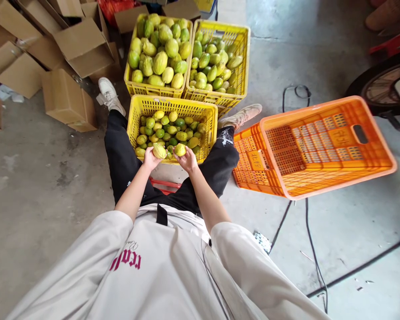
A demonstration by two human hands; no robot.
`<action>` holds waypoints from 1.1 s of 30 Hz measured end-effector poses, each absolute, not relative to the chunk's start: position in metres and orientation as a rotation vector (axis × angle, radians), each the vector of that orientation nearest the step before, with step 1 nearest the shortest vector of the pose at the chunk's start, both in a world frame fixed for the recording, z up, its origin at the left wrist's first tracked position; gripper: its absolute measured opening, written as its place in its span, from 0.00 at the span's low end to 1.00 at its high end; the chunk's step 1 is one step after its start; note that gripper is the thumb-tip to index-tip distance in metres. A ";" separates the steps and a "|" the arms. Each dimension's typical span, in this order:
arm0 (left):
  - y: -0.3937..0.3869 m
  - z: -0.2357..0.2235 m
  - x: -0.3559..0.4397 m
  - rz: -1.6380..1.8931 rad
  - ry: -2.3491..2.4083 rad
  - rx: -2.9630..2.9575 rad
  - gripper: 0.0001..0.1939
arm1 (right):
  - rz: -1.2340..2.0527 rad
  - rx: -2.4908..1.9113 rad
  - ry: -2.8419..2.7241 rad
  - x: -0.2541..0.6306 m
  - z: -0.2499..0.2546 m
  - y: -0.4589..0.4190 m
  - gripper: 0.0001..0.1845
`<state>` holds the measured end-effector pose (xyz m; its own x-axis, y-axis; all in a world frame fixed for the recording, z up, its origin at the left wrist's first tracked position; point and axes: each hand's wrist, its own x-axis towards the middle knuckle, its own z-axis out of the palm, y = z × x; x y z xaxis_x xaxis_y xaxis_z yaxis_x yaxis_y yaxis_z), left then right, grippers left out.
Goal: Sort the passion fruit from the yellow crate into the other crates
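My left hand (pixel 151 158) is closed round a yellow-green fruit (pixel 159 151) at the near rim of a yellow crate (pixel 171 103) that stands between my legs. My right hand (pixel 188 160) holds a second, smaller yellow fruit (pixel 180 149) just beside it. The crate is partly filled with several green and yellow fruits. Both hands hover over its front edge, close together.
Two fuller yellow crates (pixel 158 89) (pixel 241 53) of fruit stand behind the near one. An empty orange crate (pixel 323 146) lies tilted on the floor at my right, over black cables (pixel 311 249). Cardboard boxes (pixel 69 100) pile up at the left. A wheel (pixel 383 84) shows at far right.
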<state>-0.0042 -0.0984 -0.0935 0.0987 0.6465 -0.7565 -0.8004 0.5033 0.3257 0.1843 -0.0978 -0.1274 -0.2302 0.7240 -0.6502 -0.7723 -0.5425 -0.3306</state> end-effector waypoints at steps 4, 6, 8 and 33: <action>-0.098 -0.096 -0.002 0.994 1.075 -0.160 0.16 | 1.906 -1.027 0.102 0.185 -0.127 -0.098 0.09; -0.098 -0.098 -0.001 0.950 1.130 -0.158 0.17 | 1.914 -1.029 0.082 0.186 -0.128 -0.099 0.09; -0.099 -0.098 -0.001 0.937 1.137 -0.167 0.17 | 1.947 -1.018 0.059 0.186 -0.129 -0.100 0.09; -0.097 -0.104 -0.003 1.077 1.117 -0.239 0.11 | 1.755 -0.969 0.271 0.191 -0.130 -0.094 0.05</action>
<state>-0.0032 -0.0965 -0.1042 0.0240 0.5774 -0.8161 -0.7940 0.5070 0.3354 0.1914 -0.0944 -0.1300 -0.1073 0.6880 -0.7177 -0.8727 -0.4111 -0.2636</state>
